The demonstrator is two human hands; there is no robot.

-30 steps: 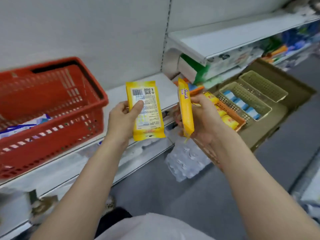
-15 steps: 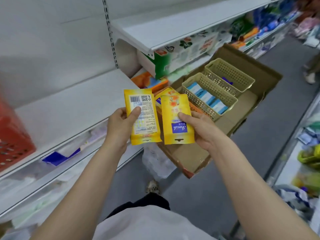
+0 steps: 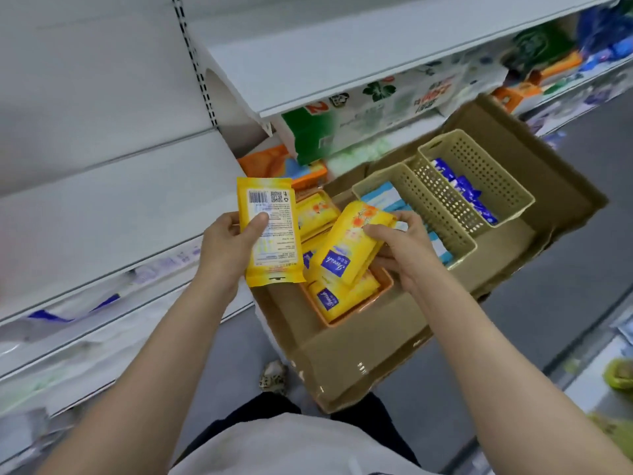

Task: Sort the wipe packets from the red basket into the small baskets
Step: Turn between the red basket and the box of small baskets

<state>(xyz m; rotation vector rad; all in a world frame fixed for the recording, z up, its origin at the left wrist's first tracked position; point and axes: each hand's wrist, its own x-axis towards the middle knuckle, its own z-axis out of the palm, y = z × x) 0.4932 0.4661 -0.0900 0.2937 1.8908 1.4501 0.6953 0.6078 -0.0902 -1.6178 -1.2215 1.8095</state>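
My left hand (image 3: 227, 243) grips a yellow wipe packet (image 3: 270, 231) upright, its barcode side facing me. My right hand (image 3: 399, 248) holds a second yellow packet (image 3: 346, 245) tilted, just above the orange small basket (image 3: 358, 311), which holds several yellow packets. To the right stand two beige small baskets: the nearer one (image 3: 435, 210) with light blue packets, the farther one (image 3: 493, 173) with dark blue packets. All three sit in a brown cardboard tray (image 3: 376, 354). The red basket is out of view.
A bare white shelf (image 3: 113, 217) runs on the left. An upper white shelf (image 3: 342, 63) hangs over boxed goods (image 3: 370, 111) behind the tray. Grey floor lies below, with more goods at the far right edge.
The view has swung right and the red basket left the frame. My right hand moved its packet down and right over the orange basket. The left hand keeps its packet upright.
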